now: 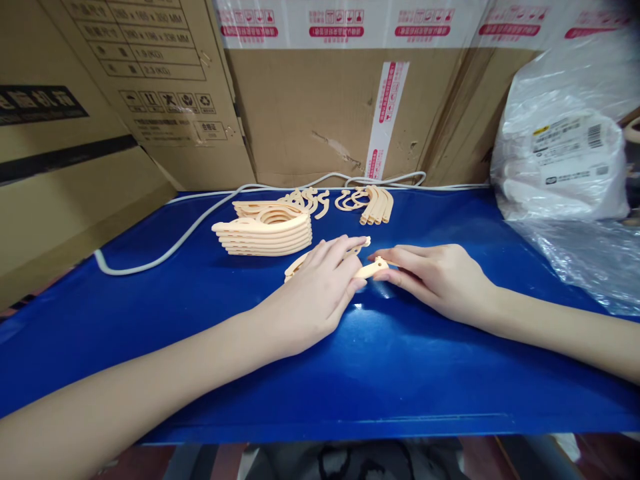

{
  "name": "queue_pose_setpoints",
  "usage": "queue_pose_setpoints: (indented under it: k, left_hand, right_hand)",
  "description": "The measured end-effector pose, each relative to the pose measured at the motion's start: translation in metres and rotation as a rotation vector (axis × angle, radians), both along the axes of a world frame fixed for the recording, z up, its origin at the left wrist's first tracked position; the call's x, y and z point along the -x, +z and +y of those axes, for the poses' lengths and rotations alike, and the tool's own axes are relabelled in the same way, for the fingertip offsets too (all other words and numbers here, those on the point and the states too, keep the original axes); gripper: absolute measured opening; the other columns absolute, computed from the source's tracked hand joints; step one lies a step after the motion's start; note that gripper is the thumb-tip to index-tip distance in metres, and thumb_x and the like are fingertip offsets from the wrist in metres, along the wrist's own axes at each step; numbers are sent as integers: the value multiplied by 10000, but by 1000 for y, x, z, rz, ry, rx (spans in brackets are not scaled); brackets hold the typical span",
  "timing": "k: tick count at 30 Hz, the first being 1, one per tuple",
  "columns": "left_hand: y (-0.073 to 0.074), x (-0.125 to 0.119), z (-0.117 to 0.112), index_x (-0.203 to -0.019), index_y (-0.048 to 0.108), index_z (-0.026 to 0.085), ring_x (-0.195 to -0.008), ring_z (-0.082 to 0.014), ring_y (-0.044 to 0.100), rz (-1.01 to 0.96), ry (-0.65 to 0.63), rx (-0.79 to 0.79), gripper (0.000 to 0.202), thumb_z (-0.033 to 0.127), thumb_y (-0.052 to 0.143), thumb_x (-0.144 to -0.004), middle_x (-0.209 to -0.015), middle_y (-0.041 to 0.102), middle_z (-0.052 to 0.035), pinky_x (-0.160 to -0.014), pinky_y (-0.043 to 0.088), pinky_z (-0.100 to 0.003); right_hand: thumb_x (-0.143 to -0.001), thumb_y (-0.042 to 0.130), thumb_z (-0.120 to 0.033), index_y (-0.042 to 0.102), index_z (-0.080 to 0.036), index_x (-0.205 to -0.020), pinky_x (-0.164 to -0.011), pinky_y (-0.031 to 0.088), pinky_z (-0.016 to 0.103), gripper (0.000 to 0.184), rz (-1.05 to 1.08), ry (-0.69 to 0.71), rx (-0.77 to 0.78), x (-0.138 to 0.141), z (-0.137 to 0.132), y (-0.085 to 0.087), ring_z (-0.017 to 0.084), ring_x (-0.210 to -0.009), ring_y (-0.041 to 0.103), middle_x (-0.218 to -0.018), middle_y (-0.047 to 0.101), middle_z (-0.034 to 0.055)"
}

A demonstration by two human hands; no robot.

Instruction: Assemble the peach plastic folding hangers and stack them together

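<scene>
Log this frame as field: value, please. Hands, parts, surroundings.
left hand: gripping a cream piece
right hand: pinching that piece's right end
parts beyond: stack of curved cream parts; bent cream lengths side by side
surface: blue tabletop
back: cardboard, white cable
far right: plastic-wrapped bundle

"1.9(KG)", "2.3(KG)" on left carton (pixel 155 143)

The cream curved piece (pixel 369 270) and the cream stacked arcs (pixel 265 241) look like smooth plastic, softly satin. The blue flat tabletop (pixel 425 387) is slick and glossy — it throws back light. Matt brown cardboard panels (pixel 320 100) wear shiny white-and-red tape (pixel 380 23); crinkled clear plastic film (pixel 565 250) glistens.
</scene>
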State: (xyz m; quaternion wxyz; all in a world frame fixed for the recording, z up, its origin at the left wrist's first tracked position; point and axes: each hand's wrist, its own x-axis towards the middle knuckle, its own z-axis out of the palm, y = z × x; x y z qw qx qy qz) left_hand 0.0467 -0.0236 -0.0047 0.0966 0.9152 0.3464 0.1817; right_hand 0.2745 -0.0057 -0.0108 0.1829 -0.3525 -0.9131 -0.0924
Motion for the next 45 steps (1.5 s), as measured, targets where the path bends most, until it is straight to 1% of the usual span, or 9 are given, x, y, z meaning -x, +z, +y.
queue_pose_setpoints:
  k: [6, 11, 13, 16, 20, 24, 32, 36, 45]
  left_hand:
    - [1, 0, 1, -1030, 546, 156, -1411, -264, 320, 7, 0, 25, 255, 228, 301, -1031, -1490, 394, -146, -1171, 289, -524]
    - [0, 0, 1, -1033, 553, 147, -1416, -262, 316, 12, -1, 40, 276, 233, 290, -1035, -1488, 396, -144, -1179, 280, -511]
    - [0, -1, 1, -1022, 557, 144, -1409, -261, 327, 11, 1, 33, 287, 238, 286, -1037, -1485, 401, -143, -1178, 286, -502]
    - [-1, -1, 1, -1034, 552, 147, -1406, -261, 333, 13, -1, 18, 278, 232, 288, -1036, -1484, 402, -142, -1174, 294, -500]
    - [0, -1, 2, -1014, 543, 149, -1401, -262, 337, 28, 2, 0, 247, 223, 308, -1030, -1484, 401, -149, -1165, 306, -498]
    - [0, -1, 2, -1004, 539, 149, -1395, -269, 343, 29, 8, -9, 245, 232, 309, -1030, -1486, 397, -157, -1158, 313, -505]
    - [-1, -1, 1, -1095, 539, 147, -1425, -281, 294, 51, 16, 30, 262, 243, 303, -1034, -1506, 376, -141, -1175, 270, -543]
    - [-1, -1, 1, -1125, 539, 150, -1427, -271, 296, 45, 17, 45, 273, 239, 297, -1036, -1509, 376, -133, -1179, 266, -539]
    - [-3, 0, 2, -1098, 550, 144, -1416, -258, 320, 39, 9, 33, 282, 245, 294, -1037, -1498, 397, -131, -1183, 265, -535]
  right_hand:
    - [-1022, 305, -469, 675, -207, -1157, -611, 499, 257, 474, 20, 14, -18, 0, 0, 1, 183, -798, 721, -1002, 746, 71]
    - [-1015, 290, -505, 670, -196, -1201, -521, 417, 248, 524, 7, -8, -61, -1, 0, 3, 149, -641, 679, -778, 699, 36]
    - [-1012, 292, -513, 662, -193, -1223, -505, 403, 252, 533, -3, -16, -59, -1, 0, 3, 152, -618, 669, -744, 683, 32]
    - [-1013, 292, -510, 667, -200, -1206, -554, 448, 250, 523, 33, -7, 18, -1, 1, 2, 161, -697, 696, -851, 726, 55]
    - [-1017, 343, -452, 687, -215, -1130, -714, 529, 271, 433, 132, 24, 167, -1, 2, 0, 197, -922, 716, -1100, 737, 68]
    - [-1013, 370, -421, 691, -215, -1127, -754, 551, 296, 397, 158, 43, 213, -1, 3, 0, 213, -953, 714, -1108, 738, 65]
    - [-1016, 312, -482, 664, -203, -1207, -675, 508, 250, 488, 119, 40, 147, -3, 3, 0, 172, -816, 710, -982, 742, 75]
    - [-1017, 300, -493, 656, -203, -1227, -595, 446, 221, 505, 96, 31, 102, -2, 1, 0, 137, -708, 677, -834, 706, 48]
    - [-996, 443, -418, 701, -191, -1174, -516, 363, 219, 386, 94, 51, -64, -1, 0, 0, 89, -541, 559, -682, 616, -5]
